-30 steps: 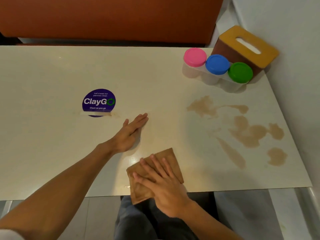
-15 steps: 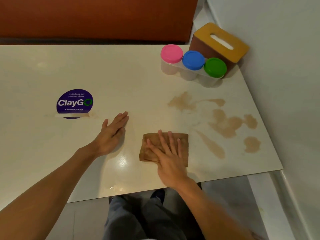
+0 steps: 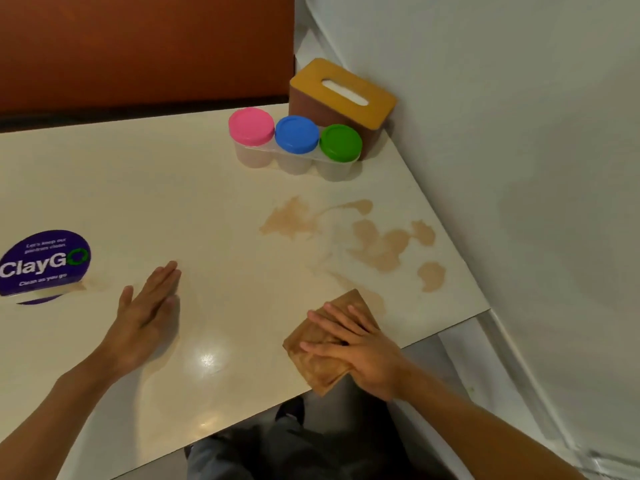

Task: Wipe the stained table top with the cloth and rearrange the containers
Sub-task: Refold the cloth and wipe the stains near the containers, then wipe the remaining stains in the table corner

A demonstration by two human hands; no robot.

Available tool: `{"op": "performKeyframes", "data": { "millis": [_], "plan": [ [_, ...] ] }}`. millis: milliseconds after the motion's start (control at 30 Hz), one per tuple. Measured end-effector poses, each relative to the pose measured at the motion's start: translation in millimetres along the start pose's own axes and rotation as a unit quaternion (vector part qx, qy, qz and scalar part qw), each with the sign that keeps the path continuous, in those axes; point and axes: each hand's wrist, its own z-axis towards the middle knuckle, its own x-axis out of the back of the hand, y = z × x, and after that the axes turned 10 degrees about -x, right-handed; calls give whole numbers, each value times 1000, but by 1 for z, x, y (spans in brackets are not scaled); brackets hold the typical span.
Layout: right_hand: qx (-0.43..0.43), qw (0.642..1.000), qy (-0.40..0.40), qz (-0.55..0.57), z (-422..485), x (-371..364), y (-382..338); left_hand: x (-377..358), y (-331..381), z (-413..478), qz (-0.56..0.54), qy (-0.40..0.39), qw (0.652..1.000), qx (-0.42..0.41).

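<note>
**Flat hand on the cloth at the near edge, stains beyond it**

The right hand (image 3: 360, 351) lies palm-down on a folded brown square cloth (image 3: 318, 365), its fingers straight and slightly spread, pressing the fabric onto the cream table top (image 3: 207, 209). The cloth sits at the table's near edge, toward the right, with one corner hanging just past the rim. Its far corner touches the nearest streak of the light brown stains (image 3: 377, 247), which spread in several patches over the right part of the table, between the cloth and the containers.

The left hand (image 3: 145, 323) rests flat on the bare surface to the left of the cloth, well apart from it, fingers straight and close together, holding nothing.

At the far right of the table stand three clear plastic containers in a row, touching each other: one with a pink round lid (image 3: 251, 126) on the left, one with a blue round lid (image 3: 296, 134) in the middle, one with a green round lid (image 3: 340, 143) on the right. Just behind them, against the white wall (image 3: 519, 168), is a brown tissue box with a yellow slotted top (image 3: 343, 95).

A round purple "ClayGo" sticker (image 3: 43, 263) lies on the table at the left edge of view, near the left hand.
</note>
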Motion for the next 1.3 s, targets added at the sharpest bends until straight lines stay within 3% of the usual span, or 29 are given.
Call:
{"op": "performKeyframes", "data": {
  "millis": [133,300,600,733,933,1067,1200,1300],
  "plan": [
    [-99,992,52,57,29,4,5,-3,0,-1,16,-2,1000,-5],
    [-221,962,119,109,73,-1,-41,-3,5,0,22,-7,1000,21],
    [-206,949,98,217,64,-15,-92,-4,27,0,10,11,999,47],
    [-212,886,62,407,61,15,-99,-10,74,2,-90,46,992,74],
    [-173,772,16,611,72,74,-103,0,129,23,-329,-99,939,23],
    [-191,694,29,694,91,87,-100,13,145,48,-421,-82,902,51],
    [-200,679,42,705,114,96,-99,20,144,61,-509,-72,847,136],
    [-236,699,83,670,138,96,-93,23,150,75,-504,-61,843,180]
  ]
}}
